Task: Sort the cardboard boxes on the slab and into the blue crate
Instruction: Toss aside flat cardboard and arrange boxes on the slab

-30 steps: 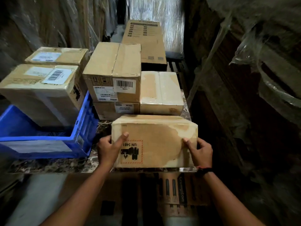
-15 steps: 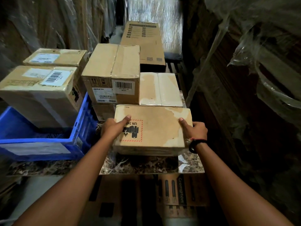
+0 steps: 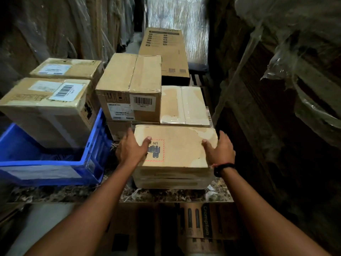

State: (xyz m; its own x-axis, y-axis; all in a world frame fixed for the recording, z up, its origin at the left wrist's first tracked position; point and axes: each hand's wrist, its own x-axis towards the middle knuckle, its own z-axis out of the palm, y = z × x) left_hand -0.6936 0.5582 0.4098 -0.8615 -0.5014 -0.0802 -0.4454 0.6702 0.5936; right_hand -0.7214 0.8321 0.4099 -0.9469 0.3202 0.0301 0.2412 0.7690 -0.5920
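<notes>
The labelled box point(image 3: 177, 145) sat low in the centre of the frame on the marble slab point(image 3: 166, 197), just in front of the taped box point(image 3: 184, 104). Both hands clasped it: the left hand point(image 3: 132, 149) on its left side, the right hand point(image 3: 220, 151) on its right, thumbs hooked over the top. To seat it well, it probably wanted an even, square push — fingers kept clear of the blue crate point(image 3: 92, 164) at lower left.

One head-worn wide-angle camera looks forward and down, close over the slab point(image 3: 166, 196), whose near edge crosses the lower frame.
</notes>
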